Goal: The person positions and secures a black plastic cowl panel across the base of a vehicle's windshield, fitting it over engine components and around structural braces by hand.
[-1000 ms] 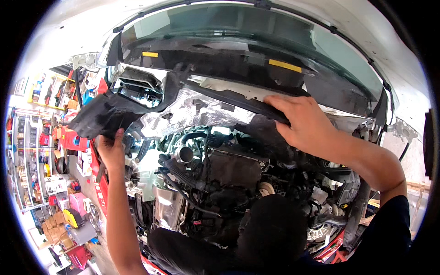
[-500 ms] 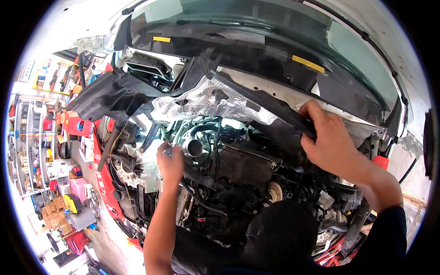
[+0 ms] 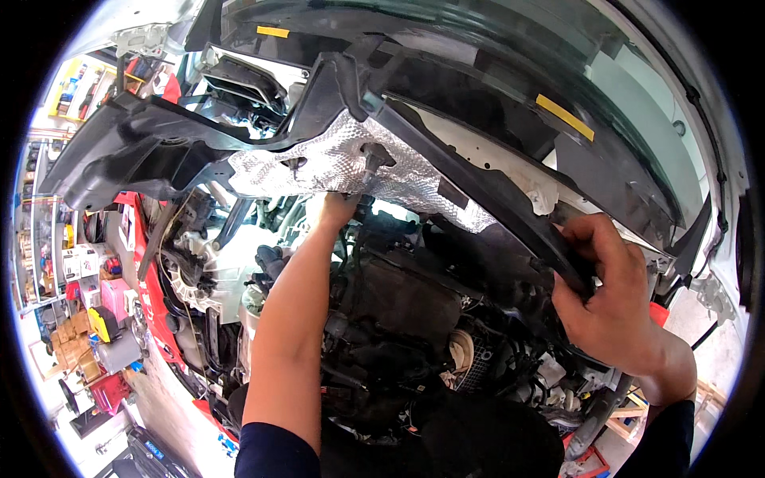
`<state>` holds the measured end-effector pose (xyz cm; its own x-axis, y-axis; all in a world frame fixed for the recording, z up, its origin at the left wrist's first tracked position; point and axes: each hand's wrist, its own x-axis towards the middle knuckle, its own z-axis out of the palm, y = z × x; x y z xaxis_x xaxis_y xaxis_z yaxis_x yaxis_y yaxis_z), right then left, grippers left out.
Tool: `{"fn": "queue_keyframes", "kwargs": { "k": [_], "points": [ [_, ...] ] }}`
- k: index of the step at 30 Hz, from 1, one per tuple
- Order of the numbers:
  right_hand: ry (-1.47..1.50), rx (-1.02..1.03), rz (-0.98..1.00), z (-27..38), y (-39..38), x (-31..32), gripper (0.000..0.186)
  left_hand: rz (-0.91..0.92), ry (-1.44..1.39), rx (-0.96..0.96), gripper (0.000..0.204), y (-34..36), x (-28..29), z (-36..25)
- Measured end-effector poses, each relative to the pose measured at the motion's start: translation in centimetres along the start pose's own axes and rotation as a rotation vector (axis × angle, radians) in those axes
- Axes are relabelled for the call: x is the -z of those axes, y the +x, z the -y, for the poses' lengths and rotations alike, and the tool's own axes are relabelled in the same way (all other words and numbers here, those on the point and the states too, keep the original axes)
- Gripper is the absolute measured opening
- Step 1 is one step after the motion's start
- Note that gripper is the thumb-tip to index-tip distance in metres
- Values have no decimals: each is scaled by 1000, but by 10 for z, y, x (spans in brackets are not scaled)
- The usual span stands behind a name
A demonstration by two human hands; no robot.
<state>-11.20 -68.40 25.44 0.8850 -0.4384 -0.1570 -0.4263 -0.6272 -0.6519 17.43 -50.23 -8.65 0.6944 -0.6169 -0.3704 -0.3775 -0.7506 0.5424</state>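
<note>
A long black plastic cowl panel (image 3: 510, 215) lies tilted across the rear of a car's engine bay, below the windshield. Its underside carries a crinkled silver heat shield (image 3: 319, 163). My right hand (image 3: 610, 303) grips the panel's right end, thumb beneath and fingers over the top edge. With the forearm stretched far forward, my left hand (image 3: 333, 210) reaches in under the lower edge of the heat shield. Its fingers are hidden there, so what they touch does not show. Below the panel sits the dark engine (image 3: 398, 299) with hoses and wiring.
The windshield (image 3: 494, 48) rises behind the panel. Red cloth (image 3: 159, 311) covers the car's left edge. Beyond it stand shelves (image 3: 40, 215) with tools and boxes on the floor. A dark rounded shape (image 3: 486, 438) covers part of the lower middle.
My left hand has moved from beside the round pipe opening, forward and under the heat shield. My right hand, still on the panel's end, appears lower and further right as the view shifted.
</note>
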Motion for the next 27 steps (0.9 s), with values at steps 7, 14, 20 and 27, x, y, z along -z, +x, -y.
{"fn": "queue_keyframes", "kwargs": {
  "k": [7, 14, 20, 27],
  "points": [
    [-6, 62, -11, -4, -16, 3, 39, -349, 1, -68, 46, -31, -2, -8],
    [-81, 74, 64, -2, 14, 0, 38, -384, -42, -64, 34, -94, 14, -44],
    [-233, 243, 41, -8, 62, -14, 37, -328, 171, -122, 22, -100, 15, -38],
    [-556, 525, 46, 13, 85, -41, 43, -411, 11, -299, 22, -95, 15, -39]
  ]
}}
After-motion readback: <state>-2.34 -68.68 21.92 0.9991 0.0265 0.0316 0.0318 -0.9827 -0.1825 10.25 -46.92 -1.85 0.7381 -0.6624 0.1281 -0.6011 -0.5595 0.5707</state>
